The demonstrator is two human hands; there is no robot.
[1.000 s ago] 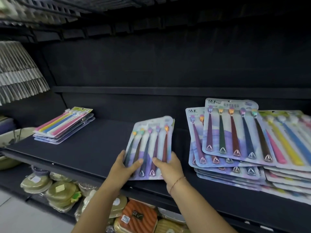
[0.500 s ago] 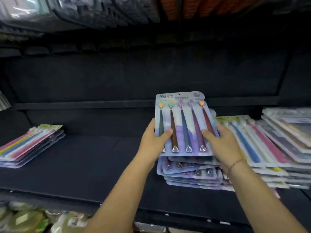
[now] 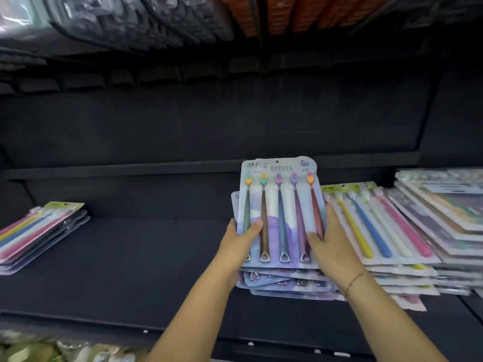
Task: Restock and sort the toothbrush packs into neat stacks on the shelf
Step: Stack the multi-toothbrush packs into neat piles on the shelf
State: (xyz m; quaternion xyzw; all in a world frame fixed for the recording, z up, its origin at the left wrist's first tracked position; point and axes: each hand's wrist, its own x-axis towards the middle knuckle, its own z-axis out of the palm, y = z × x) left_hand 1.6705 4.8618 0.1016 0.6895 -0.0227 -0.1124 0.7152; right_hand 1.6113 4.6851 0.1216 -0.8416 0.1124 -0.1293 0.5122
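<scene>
Dark matte shelving fills our view, and over its black shelf (image 3: 130,257) we work with both hands. Our left hand (image 3: 239,244) grips the left edge of a toothbrush pack (image 3: 281,205), thumb curled over the front and fingers hidden behind. Our right hand (image 3: 330,244) grips the right edge the same way. A thin bracelet (image 3: 354,280) circles the right wrist.

The pack is a glossy purple-and-white card with five slim brushes under a clear blister, each handle ending in a triangular loop. We hold it tilted up over a stack of matching purple packs (image 3: 287,283); whether its lower edge rests on them we cannot tell.

Just beside that, to the right, lies a stack of pastel-brush packs (image 3: 379,226) with yellow-green headers, then a blurred taller pile (image 3: 444,218) at the edge. Well apart on the left sits a small stack (image 3: 39,231) of the pastel kind. Overhead hang clear-wrapped goods (image 3: 130,22) and orange packs (image 3: 300,14).
</scene>
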